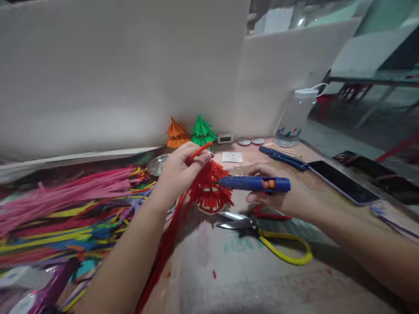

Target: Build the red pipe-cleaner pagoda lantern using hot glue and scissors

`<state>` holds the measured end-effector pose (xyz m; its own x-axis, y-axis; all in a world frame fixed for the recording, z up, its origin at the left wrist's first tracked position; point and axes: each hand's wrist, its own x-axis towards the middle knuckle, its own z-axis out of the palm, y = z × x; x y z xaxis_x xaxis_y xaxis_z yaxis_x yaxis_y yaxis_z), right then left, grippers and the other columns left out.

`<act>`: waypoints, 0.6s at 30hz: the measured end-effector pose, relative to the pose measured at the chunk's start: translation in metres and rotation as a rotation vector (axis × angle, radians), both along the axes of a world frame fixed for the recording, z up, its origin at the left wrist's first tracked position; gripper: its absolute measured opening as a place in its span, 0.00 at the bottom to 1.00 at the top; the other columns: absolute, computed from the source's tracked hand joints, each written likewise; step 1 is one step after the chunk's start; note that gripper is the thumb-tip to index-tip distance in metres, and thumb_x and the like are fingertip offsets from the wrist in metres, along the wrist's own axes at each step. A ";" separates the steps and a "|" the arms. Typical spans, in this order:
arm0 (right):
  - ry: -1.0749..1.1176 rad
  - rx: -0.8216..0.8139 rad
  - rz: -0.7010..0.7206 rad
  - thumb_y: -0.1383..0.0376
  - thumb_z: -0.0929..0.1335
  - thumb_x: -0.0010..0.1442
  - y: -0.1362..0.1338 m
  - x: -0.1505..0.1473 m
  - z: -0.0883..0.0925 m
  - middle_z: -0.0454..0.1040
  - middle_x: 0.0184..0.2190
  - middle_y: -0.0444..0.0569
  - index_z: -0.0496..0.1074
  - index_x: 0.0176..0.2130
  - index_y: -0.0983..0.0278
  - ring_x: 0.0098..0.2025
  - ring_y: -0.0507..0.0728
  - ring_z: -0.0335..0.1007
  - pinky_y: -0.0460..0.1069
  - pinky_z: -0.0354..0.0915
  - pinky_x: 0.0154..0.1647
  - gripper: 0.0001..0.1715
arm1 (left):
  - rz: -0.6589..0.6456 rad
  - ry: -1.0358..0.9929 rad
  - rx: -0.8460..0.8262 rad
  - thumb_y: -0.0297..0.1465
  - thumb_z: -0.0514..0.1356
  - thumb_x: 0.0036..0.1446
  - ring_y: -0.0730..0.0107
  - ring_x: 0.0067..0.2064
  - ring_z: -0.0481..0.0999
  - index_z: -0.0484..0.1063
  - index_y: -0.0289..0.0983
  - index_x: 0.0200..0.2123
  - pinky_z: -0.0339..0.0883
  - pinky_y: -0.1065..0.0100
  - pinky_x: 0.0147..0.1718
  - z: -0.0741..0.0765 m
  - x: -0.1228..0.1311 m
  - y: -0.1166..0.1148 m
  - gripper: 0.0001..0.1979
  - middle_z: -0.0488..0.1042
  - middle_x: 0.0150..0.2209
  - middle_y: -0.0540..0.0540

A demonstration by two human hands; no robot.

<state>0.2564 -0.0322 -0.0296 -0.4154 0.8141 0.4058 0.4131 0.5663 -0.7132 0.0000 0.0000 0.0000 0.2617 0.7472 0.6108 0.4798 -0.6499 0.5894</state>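
My left hand (185,170) is closed, thumb against fingers, on a red pipe cleaner (200,151) whose tip points up to the right. Just under it stands a red fringed tree (212,198) with a pale ring-shaped base, its top partly hidden by my fingers. My right hand (266,192) grips a blue glue gun (245,183), its nozzle pointing left, at or very near the tree's right side. Below the gun lie spread scissors (252,224) with one red and one yellow handle. More long red pipe cleaners (168,244) trail beside my left forearm.
A heap of coloured pipe cleaners (81,209) covers the left side. Against the wall stand an orange tree (176,133) and a green tree (202,128). At right are a water bottle (293,120), a dark-blue tool (283,158) and a phone (342,181).
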 end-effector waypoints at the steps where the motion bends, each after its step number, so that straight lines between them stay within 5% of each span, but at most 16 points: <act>1: 0.011 0.010 -0.004 0.55 0.77 0.53 0.000 0.000 0.001 0.77 0.34 0.44 0.72 0.39 0.60 0.31 0.54 0.71 0.47 0.65 0.31 0.18 | -0.001 0.000 0.003 0.35 0.58 0.65 0.70 0.34 0.67 0.73 0.37 0.30 0.60 0.67 0.35 -0.001 0.001 0.000 0.11 0.67 0.31 0.50; 18: 0.045 0.063 -0.070 0.50 0.77 0.53 0.000 -0.003 0.003 0.76 0.29 0.44 0.71 0.37 0.60 0.26 0.52 0.69 0.46 0.64 0.26 0.21 | -0.047 0.006 0.059 0.33 0.59 0.65 0.70 0.35 0.70 0.75 0.38 0.32 0.62 0.68 0.35 0.002 0.000 -0.005 0.09 0.70 0.32 0.50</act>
<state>0.2535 -0.0325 -0.0263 -0.3387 0.8129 0.4738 0.4216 0.5813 -0.6960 0.0001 -0.0049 0.0019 0.2996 0.6968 0.6517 0.4519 -0.7052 0.5463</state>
